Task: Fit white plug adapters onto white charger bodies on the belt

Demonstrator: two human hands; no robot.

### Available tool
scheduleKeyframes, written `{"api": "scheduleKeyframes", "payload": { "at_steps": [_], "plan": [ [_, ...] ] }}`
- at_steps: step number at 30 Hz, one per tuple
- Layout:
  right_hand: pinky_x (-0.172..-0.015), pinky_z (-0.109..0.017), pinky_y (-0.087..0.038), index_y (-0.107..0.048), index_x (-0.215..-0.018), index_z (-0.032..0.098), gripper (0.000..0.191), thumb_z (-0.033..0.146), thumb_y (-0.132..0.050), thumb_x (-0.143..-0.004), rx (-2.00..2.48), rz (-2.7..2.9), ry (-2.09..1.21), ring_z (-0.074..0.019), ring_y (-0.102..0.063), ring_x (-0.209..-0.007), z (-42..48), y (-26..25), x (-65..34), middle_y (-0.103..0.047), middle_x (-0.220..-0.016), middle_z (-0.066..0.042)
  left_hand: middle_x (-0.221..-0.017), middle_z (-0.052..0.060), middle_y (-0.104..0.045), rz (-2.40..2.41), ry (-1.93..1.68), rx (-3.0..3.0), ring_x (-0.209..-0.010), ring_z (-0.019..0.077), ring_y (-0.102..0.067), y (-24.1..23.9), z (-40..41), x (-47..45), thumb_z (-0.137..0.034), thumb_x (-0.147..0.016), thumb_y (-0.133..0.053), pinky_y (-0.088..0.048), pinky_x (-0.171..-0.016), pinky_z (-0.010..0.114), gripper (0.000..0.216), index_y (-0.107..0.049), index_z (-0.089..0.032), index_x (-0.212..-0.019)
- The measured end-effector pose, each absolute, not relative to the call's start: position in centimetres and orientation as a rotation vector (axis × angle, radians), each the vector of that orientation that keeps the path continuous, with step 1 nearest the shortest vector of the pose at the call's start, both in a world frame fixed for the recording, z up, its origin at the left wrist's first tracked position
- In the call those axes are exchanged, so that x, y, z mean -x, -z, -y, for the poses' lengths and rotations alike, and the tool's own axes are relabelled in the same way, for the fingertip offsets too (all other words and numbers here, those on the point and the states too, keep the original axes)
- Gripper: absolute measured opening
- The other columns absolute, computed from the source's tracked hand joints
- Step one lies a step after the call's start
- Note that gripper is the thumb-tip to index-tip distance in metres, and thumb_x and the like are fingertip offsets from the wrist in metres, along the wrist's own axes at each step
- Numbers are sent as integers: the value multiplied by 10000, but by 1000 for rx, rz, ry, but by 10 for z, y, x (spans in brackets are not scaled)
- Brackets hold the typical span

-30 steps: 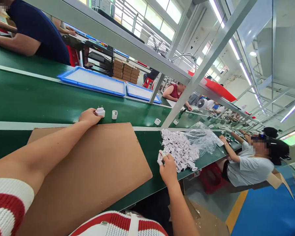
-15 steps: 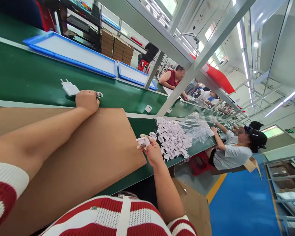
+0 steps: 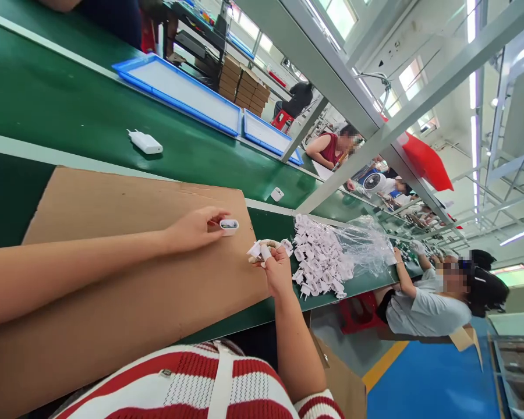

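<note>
My left hand (image 3: 198, 227) is above the cardboard sheet (image 3: 148, 209), thumb and fingers pinching a white charger housing (image 3: 229, 231). The housing's open end faces right, and small dark and green parts show inside. Just to the right, my right hand (image 3: 278, 269) has its fingers closed on a small white plastic part (image 3: 255, 251); the fingers partly cover its shape. Pale covers sit on some of the right fingertips. Beside that hand lies a heap of white plug parts (image 3: 318, 259) on the green bench.
A white charger with prongs (image 3: 146, 142) and a small white piece (image 3: 277, 194) lie on the green belt. Blue-rimmed trays (image 3: 179, 96) line its far side. Clear plastic film (image 3: 367, 244) touches the heap. A metal post (image 3: 318, 195) rises behind. A co-worker (image 3: 423, 302) sits at right.
My left hand has come from the belt to over the cardboard, near my right hand, with the charger housing. The charger on the belt is now uncovered. The view has shifted left.
</note>
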State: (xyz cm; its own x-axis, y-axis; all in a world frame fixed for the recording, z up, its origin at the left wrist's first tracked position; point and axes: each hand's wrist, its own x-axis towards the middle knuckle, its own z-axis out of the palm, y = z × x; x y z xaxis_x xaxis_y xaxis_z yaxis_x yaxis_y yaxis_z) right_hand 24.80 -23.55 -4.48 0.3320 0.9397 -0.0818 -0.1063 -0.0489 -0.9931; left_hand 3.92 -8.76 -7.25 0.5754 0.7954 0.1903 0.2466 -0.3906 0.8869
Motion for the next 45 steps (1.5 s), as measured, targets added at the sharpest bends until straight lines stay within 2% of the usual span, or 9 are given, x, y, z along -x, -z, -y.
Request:
{"api": "scheduleKeyframes", "payload": {
  "at_steps": [5, 8, 12, 18, 21, 26, 32, 38, 45],
  "plan": [
    [-830, -335, -608, -733, -1065, 214, 487, 314, -896, -617, 1363, 951, -1101, -203, -759, -886, 217, 42, -238, -795, -1030, -58, -1148, 125, -670, -801, -793, -2054, -1017, 293, -649, 82, 99, -36, -665, -770, -667, -559, -895, 406, 661, -656, -161, -1198],
    [-762, -303, -585, -761, -966, 211, 325, 356, -837, -686, 1512, 1163, -777, -186, -711, -863, 199, 39, -232, -761, -988, -58, -961, 101, -664, -782, -768, -2091, -909, 273, -622, 81, 95, -35, -676, -836, -607, -521, -806, 382, 523, -683, -175, -964],
    [-700, -263, -550, -773, -898, 216, 156, 336, -747, -801, 1553, 1531, -406, -164, -663, -850, 175, 36, -226, -704, -985, -48, -964, 98, -652, -721, -783, -2066, -904, 259, -610, 79, 95, -33, -619, -875, -580, -496, -787, 356, 464, -694, -174, -937],
    [-766, -273, -527, -777, -1133, 233, 374, 105, -614, -822, 1608, 1952, -271, -178, -627, -901, 158, 36, -226, -680, -1014, -41, -912, 97, -627, -734, -791, -2070, -866, 252, -594, 82, 93, -33, -593, -871, -572, -458, -760, 348, 436, -679, -171, -840],
    [-844, -302, -512, -782, -1061, 204, 408, 24, -554, -775, 1611, 2172, -125, -214, -599, -978, 154, 31, -228, -659, -978, -57, -905, 95, -617, -721, -784, -2071, -853, 247, -588, 83, 92, -33, -581, -868, -575, -446, -755, 348, 430, -692, -169, -833],
    [-741, -276, -456, -745, -852, 191, 304, -2, -539, -741, 1680, 2402, -50, -201, -572, -872, 143, 13, -226, -606, -867, -37, -912, 86, -616, -734, -776, -2048, -823, 229, -589, 83, 92, -33, -570, -868, -588, -434, -728, 336, 418, -710, -171, -834],
    [-688, -249, -443, -786, -982, 234, 373, 25, -581, -751, 1833, 2181, -80, -172, -589, -802, 149, 23, -219, -624, -865, -3, -905, 92, -630, -752, -783, -2076, -853, 245, -611, 82, 95, -33, -599, -872, -558, -459, -748, 342, 447, -713, -182, -827],
    [-999, -353, -508, -619, -1434, 197, 547, 274, -688, -897, 1821, 1783, -64, -245, -626, -1128, 182, 46, -237, -688, -1267, -109, -936, 75, -699, -873, -742, -2006, -862, 266, -658, 74, 88, -38, -629, -788, -600, -502, -755, 340, 495, -758, -200, -978],
    [-1003, -466, -443, -698, -1332, 200, 466, 125, -635, -877, 2697, 1453, 152, -363, -585, -1255, 217, 23, -290, -654, -1346, -182, -1130, 109, -716, -1471, -887, -1824, -1015, 298, -656, 52, -7, -20, -439, -808, -650, -485, -862, 348, 426, -725, -137, -1097]
  ]
}}
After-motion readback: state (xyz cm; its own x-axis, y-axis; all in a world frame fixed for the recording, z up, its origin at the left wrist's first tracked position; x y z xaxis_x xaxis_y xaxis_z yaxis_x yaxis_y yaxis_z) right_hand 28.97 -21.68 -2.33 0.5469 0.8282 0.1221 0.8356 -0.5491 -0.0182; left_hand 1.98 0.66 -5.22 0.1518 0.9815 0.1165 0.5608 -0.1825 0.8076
